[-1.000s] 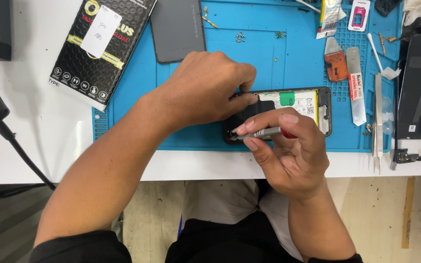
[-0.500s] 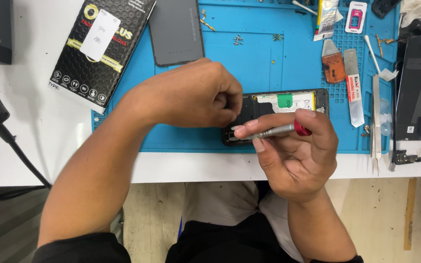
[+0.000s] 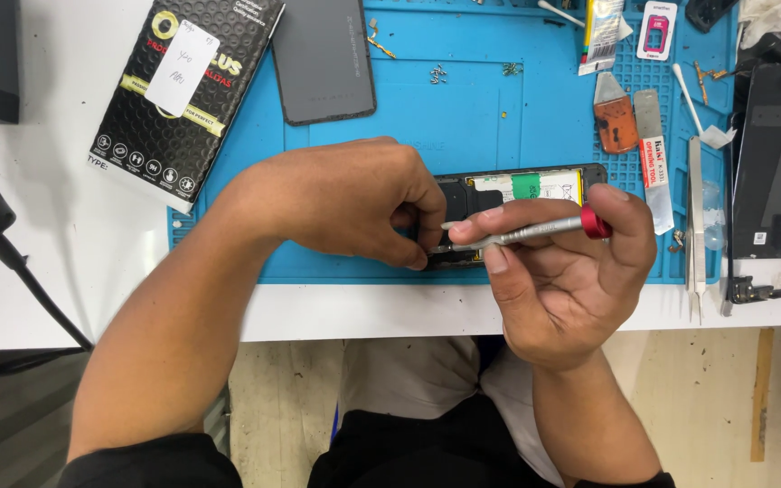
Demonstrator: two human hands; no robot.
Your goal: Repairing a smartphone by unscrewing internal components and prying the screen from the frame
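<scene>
A right hand (image 3: 562, 280) pinches a slim silver screwdriver (image 3: 522, 235) with a red cap between thumb and fingers, palm turned up, the tool lying nearly level with its tip aimed left. The left hand (image 3: 354, 203) curls palm-down over the near end of an opened phone (image 3: 526, 194), fingertips pressing on its dark frame just where the tip arrives; whether they pinch anything small cannot be told. The phone lies flat on a blue work mat (image 3: 463, 117) at the near edge of a white table (image 3: 65, 262), its back off, battery with a green and white label showing. Farther back rest a grey back cover (image 3: 323, 59) and a black box (image 3: 183, 90); tweezers (image 3: 695, 217) and a second dismantled phone (image 3: 775, 181) lie to the right.
</scene>
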